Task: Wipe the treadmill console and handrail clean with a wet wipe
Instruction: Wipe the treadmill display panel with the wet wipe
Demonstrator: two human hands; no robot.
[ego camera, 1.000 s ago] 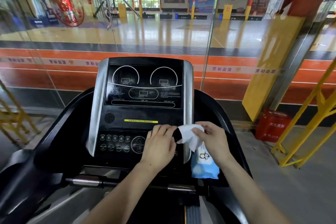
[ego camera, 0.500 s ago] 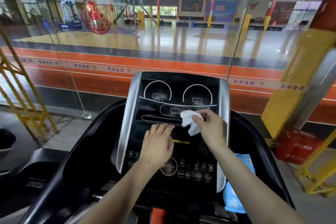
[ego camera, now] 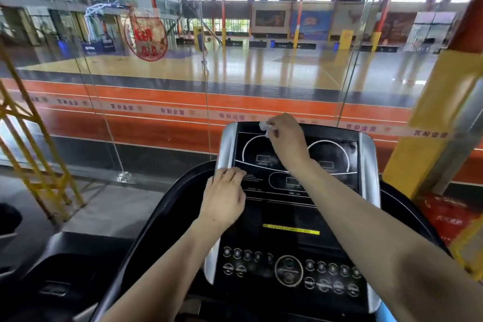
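The black treadmill console [ego camera: 332, 165] with silver side trims fills the lower right of the view. My right hand [ego camera: 286, 136] is up at the console's top left edge, pinching a white wet wipe [ego camera: 264, 127] against the screen. Only a small part of the wipe shows past my fingers. My left hand [ego camera: 224, 198] lies flat on the left side of the screen, fingers together, holding nothing. The black handrail [ego camera: 146, 230] curves down to the left of the console. A row of round buttons [ego camera: 290, 269] sits low on the console.
A glass wall [ego camera: 209, 60] stands right behind the console, with an indoor court beyond. Yellow metal framing [ego camera: 34, 159] is at the left. A red box [ego camera: 444, 217] and a yellow pillar [ego camera: 431, 117] are at the right. A blue pack's corner [ego camera: 386, 314] shows bottom right.
My right hand has carried the wipe from the lower console up to the screen's top left edge. My left hand has slid up and left onto the screen. The view has shifted left.
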